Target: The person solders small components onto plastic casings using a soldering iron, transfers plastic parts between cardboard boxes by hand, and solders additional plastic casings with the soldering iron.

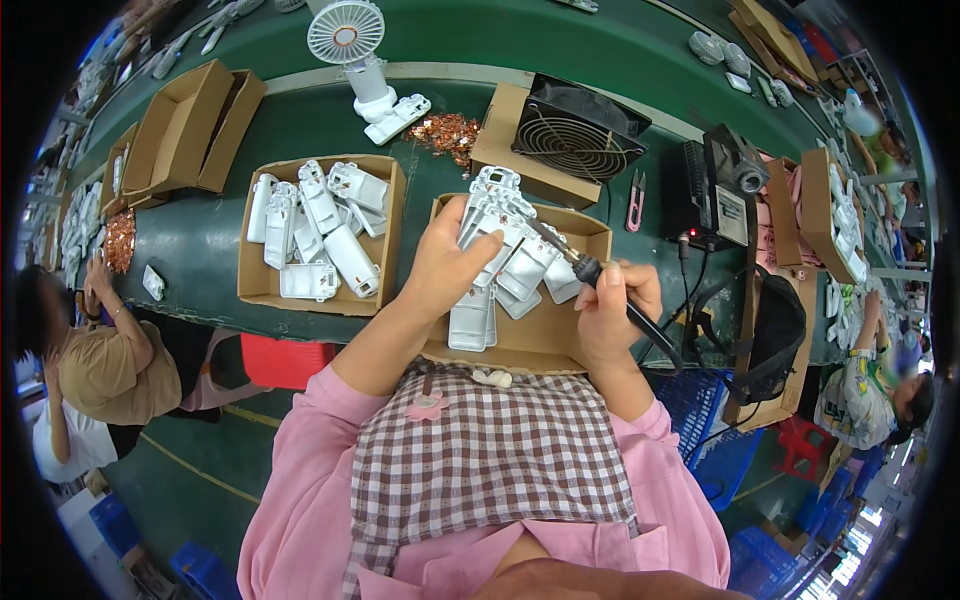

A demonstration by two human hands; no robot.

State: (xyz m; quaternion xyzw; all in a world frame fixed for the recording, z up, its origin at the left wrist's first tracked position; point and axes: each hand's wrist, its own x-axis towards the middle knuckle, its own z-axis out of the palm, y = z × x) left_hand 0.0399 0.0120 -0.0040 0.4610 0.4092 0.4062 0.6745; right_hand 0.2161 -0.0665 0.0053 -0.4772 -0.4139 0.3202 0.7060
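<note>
My left hand [444,254] is closed around a white plastic casing [490,210], held over a cardboard box [552,338] in front of me. In my right hand [618,302] is a soldering iron [588,270] with a dark grip, its tip touching or very near the casing; the exact contact is too small to tell. Several similar white casings [470,322] lie in the box below my hands. To the left, a second cardboard box [246,275] holds more white casings [352,262].
Behind the boxes stand a white handheld fan [346,38], a pile of small copper-coloured parts [446,136] and a black box fan [582,130]. Pink-handled snips [636,202] lie beside a black soldering station [706,200]. A cable runs to my right. Co-workers sit on both sides.
</note>
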